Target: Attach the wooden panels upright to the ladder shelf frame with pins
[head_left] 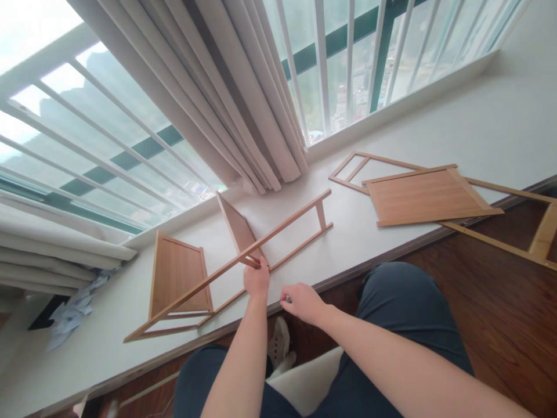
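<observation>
A long wooden ladder-like frame (pixel 287 223) lies on the white window ledge (pixel 391 232) with two wooden shelf panels (pixel 178 273) standing in it, one tilted upright (pixel 237 226). My left hand (pixel 256 278) grips the frame at a cross rung near the upright panel. Just to its right, my right hand (pixel 302 302) is closed on a small metal item, a screw or tool tip, at the ledge's front edge.
A loose wooden panel (pixel 430 194) rests on a second frame (pixel 500 215) at the right, overhanging the dark wood floor (pixel 500 302). Beige curtains (pixel 226 93) hang at the barred window's corner. Crumpled paper (pixel 73 307) lies at the far left. My knees are below.
</observation>
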`<state>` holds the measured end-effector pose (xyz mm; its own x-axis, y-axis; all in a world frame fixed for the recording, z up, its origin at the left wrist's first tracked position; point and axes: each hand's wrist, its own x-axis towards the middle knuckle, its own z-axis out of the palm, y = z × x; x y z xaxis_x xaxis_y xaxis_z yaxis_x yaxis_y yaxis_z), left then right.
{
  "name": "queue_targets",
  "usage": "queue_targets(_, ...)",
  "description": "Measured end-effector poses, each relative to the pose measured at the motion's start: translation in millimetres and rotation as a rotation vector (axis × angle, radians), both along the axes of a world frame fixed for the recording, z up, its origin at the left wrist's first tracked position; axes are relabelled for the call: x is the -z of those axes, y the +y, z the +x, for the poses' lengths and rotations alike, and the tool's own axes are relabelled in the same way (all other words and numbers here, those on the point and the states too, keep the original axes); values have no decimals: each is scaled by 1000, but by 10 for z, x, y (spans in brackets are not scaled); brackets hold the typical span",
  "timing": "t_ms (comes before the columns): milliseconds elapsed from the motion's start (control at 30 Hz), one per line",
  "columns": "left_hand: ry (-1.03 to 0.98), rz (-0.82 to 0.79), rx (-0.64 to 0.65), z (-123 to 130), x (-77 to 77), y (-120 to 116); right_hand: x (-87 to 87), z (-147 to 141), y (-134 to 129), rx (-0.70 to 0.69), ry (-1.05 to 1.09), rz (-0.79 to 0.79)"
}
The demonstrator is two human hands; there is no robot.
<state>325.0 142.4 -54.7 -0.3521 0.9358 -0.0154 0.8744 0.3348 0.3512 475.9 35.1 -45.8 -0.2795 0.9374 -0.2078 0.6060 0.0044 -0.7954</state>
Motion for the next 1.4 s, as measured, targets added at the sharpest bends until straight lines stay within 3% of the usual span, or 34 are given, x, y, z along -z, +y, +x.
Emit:
queue_targets(133,-48,20,12,-9,31,-61,42,56,4,-5,-3,-15)
queue_targets(333,-160,34,41,-45,91,-371,123,89,-30,-25,-15,-17)
queue_targets(567,-333,76,109,-79,120,-628,346,-16,-56,-89,-124,107)
queue_targets(733,-413,81,173,-126,186,-664,496,-142,-39,-149,-211,220)
queue_targets(967,-459,48,147,-164,301,-678,541,-226,-3,-180,-210,330)
queue_targets(1400,-474,48,151,-180,368,-686,659,-210,10,-220,-252,366)
